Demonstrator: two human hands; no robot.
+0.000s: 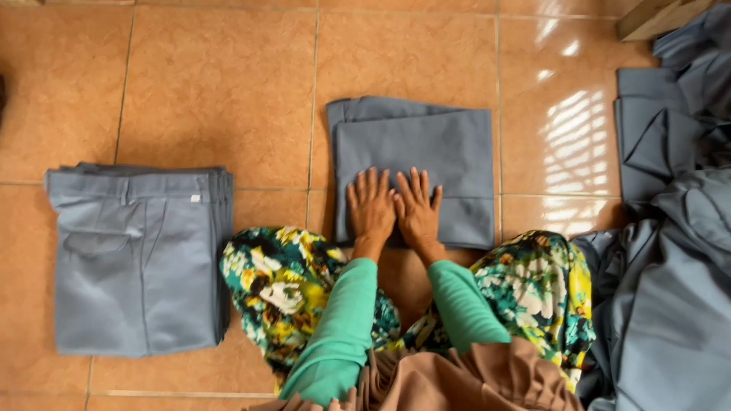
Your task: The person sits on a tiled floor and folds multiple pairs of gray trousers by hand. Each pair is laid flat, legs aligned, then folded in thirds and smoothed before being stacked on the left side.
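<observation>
Floral-trousered knees [289, 289] flank both flat, empty hands, left hand [371, 207] and right hand [417, 210], pressing folded grey-blue cloth garment [426, 152]; uneven pressure could skew its fold.

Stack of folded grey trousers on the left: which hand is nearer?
Left. The left hand lies flat on the folded grey garment, on the side toward the stack of folded trousers; the right hand lies beside it, farther away.

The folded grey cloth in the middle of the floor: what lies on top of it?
On the folded grey cloth, the left hand and right hand lie flat, side by side, near its front edge. The cloth beneath the palms is hidden.
</observation>
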